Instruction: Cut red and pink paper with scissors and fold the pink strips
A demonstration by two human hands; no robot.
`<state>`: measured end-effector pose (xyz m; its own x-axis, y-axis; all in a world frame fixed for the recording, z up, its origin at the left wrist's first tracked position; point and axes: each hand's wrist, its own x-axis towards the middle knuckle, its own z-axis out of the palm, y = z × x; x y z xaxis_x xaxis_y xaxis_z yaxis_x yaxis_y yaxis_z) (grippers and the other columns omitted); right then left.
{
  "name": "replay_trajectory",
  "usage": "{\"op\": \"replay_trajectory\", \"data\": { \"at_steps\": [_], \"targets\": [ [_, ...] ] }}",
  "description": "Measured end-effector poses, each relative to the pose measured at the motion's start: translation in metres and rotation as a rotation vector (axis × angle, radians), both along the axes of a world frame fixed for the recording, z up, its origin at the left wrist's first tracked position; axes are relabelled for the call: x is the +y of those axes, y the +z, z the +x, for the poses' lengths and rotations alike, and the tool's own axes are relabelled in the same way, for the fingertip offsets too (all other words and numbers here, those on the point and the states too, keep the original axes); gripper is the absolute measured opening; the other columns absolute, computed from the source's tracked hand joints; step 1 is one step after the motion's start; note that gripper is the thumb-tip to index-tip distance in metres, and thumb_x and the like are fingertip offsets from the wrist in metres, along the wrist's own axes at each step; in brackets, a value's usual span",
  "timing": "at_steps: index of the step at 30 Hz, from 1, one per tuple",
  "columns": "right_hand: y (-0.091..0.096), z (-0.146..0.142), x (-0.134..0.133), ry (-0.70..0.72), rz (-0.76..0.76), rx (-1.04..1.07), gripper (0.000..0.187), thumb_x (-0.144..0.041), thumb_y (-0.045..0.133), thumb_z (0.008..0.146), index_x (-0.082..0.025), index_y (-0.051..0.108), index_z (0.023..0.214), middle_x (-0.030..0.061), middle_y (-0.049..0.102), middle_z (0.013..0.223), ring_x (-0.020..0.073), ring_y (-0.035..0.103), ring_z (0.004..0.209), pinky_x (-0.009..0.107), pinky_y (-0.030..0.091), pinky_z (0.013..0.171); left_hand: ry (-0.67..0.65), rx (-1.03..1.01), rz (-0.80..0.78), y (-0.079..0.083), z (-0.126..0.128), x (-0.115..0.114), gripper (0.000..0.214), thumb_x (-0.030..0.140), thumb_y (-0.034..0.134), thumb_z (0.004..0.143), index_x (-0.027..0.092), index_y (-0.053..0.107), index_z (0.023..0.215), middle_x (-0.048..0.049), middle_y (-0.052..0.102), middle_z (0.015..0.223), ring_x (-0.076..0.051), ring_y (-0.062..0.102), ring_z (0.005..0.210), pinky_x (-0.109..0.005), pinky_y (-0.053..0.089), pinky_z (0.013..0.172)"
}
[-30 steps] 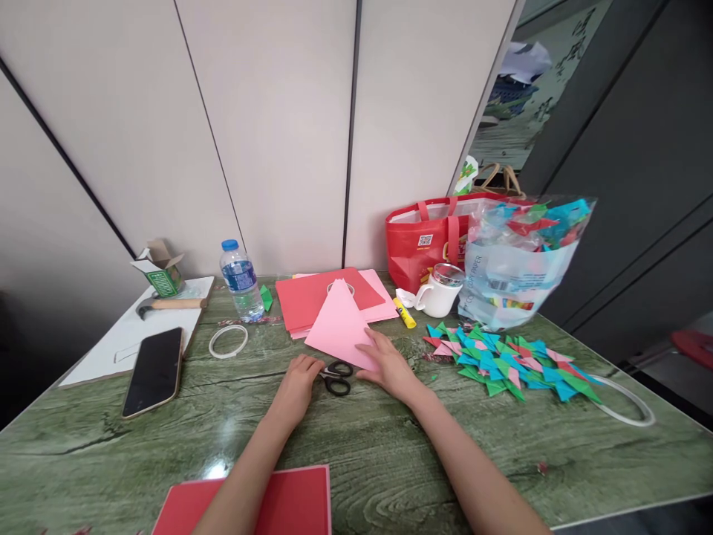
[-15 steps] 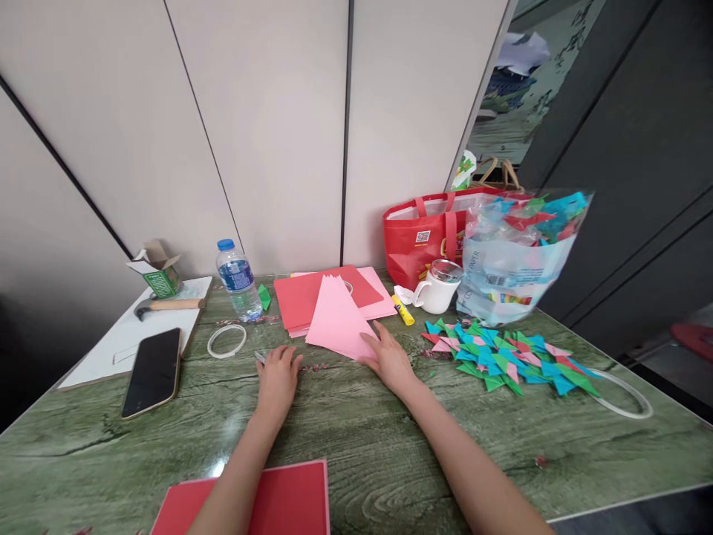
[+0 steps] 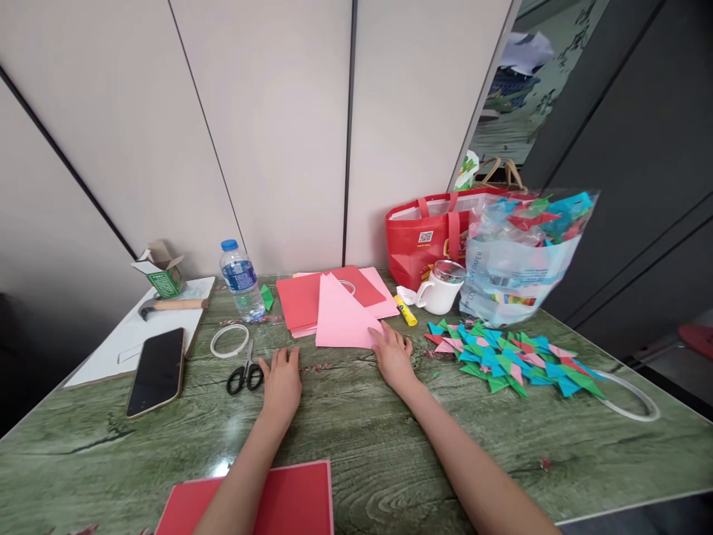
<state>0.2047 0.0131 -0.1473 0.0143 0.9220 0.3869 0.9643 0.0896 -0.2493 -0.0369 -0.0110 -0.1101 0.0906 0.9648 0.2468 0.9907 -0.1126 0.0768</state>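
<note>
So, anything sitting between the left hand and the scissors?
Nothing visible. The scissors lie flat on the table just left of the left hand, with only bare surface in the gap. The tape ring sits behind them, out of the way. The right hand rests on the pink paper.

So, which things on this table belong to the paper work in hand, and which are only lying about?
In use:
pink paper
scissors
paper stack
folded triangles

Lying about:
phone
water bottle
hammer
mug
red bag
</note>
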Motion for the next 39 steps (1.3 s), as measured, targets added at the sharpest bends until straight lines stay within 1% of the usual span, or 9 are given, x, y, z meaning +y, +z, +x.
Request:
{"op": "replay_trajectory", "data": {
  "at_steps": [4,8,11,16,20,25,29,33,39],
  "targets": [
    [0.0,0.007,0.002,0.102,0.013,0.05,0.038,-0.02,0.042,0.085,-0.024,0.05,0.123,0.0146,0.04,0.134,0.0287,0.04,0.117,0.049,0.033,0.091,-0.068,-0.119,0.048,-0.01,0.001,0.004,0.045,-0.001,0.032,0.077,0.009,0.051,0.116,-0.0212,0.055,0.114,-0.032,0.049,0.112,-0.056,0.031,0.095],
    [-0.001,0.01,0.004,0.224,0.017,0.088,0.039,-0.023,0.043,0.085,-0.019,0.049,0.124,0.0164,0.037,0.136,0.0279,0.038,0.12,0.045,0.034,0.094,-0.271,-0.409,0.099,-0.022,0.007,0.007,0.051,0.005,0.035,0.079,0.014,0.037,0.128,-0.0171,0.051,0.123,-0.027,0.045,0.119,-0.048,0.033,0.098],
    [-0.001,0.009,0.004,0.24,0.006,0.084,0.039,-0.021,0.043,0.085,-0.019,0.049,0.124,0.0157,0.037,0.137,0.0278,0.038,0.121,0.049,0.032,0.097,-0.346,-0.54,0.04,-0.027,0.013,0.007,0.052,0.011,0.037,0.081,0.016,0.032,0.133,-0.0164,0.049,0.128,-0.026,0.041,0.123,-0.051,0.029,0.101],
    [0.006,0.003,-0.001,0.144,0.077,-0.021,0.035,-0.016,0.047,0.084,-0.021,0.054,0.117,0.0144,0.036,0.138,0.0328,0.024,0.131,0.064,0.016,0.099,-0.286,-0.625,-0.016,-0.03,0.012,0.008,0.052,0.016,0.042,0.081,0.017,0.035,0.132,-0.0168,0.042,0.136,-0.028,0.029,0.13,-0.053,0.018,0.105],
    [0.011,-0.001,-0.003,0.197,0.174,-0.072,0.031,-0.006,0.044,0.083,-0.015,0.06,0.107,0.0149,0.043,0.134,0.0303,0.018,0.134,0.061,0.015,0.103,-0.269,-0.691,-0.054,-0.031,0.01,0.01,0.051,0.014,0.047,0.077,0.019,0.043,0.128,-0.0141,0.045,0.135,-0.03,0.021,0.133,-0.055,0.012,0.106],
    [0.002,-0.009,-0.002,0.381,0.172,0.024,0.041,0.0,0.039,0.081,-0.013,0.055,0.115,0.0144,0.05,0.128,0.0246,0.029,0.131,0.048,0.03,0.104,-0.272,-0.989,-0.047,-0.017,0.017,0.007,0.051,0.014,0.058,0.069,0.023,0.052,0.119,-0.0086,0.05,0.13,-0.028,0.037,0.126,-0.047,0.021,0.106],
    [-0.003,-0.015,-0.003,0.512,0.124,0.106,0.042,-0.004,0.039,0.082,-0.014,0.051,0.121,0.0145,0.05,0.128,0.0216,0.035,0.128,0.042,0.038,0.1,-0.242,-1.481,-0.175,0.002,0.026,0.001,0.05,0.02,0.066,0.066,0.022,0.054,0.114,-0.0099,0.056,0.123,-0.028,0.052,0.112,-0.045,0.037,0.097],
    [0.006,-0.017,-0.01,0.621,0.084,0.088,0.035,-0.006,0.041,0.083,-0.015,0.058,0.112,0.0129,0.046,0.132,0.0215,0.028,0.131,0.044,0.033,0.103,-0.228,-1.85,-0.278,0.013,0.029,-0.004,0.05,0.024,0.071,0.065,0.023,0.054,0.112,-0.009,0.052,0.124,-0.03,0.058,0.105,-0.046,0.044,0.09],
    [0.02,-0.024,-0.021,0.698,-0.065,-0.087,0.061,0.005,0.036,0.074,-0.021,0.043,0.129,0.0047,0.036,0.141,0.026,0.008,0.136,0.06,0.02,0.103,-0.179,-1.885,-0.34,0.014,0.023,-0.001,0.047,0.021,0.071,0.066,0.021,0.056,0.111,-0.0102,0.057,0.12,-0.026,0.057,0.105,-0.039,0.044,0.088]
  ]
}}
